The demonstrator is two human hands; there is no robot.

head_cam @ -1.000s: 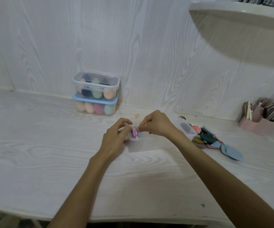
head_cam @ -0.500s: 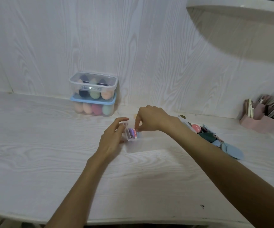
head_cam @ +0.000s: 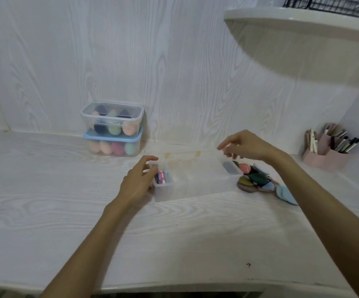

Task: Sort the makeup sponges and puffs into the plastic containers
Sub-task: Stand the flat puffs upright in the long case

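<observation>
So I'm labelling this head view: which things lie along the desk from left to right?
Stacked sponge boxes → left hand → long clear container → right hand → pile of flat puffs → pink brush holder.

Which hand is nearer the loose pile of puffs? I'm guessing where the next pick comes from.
Right. The right hand hovers just above and left of the pile of puffs; the left hand rests against the clear tray's far end.

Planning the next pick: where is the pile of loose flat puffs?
In the head view, the pile of flat multicoloured puffs lies on the white tabletop right of centre, below the right hand, beside the long clear container.
</observation>
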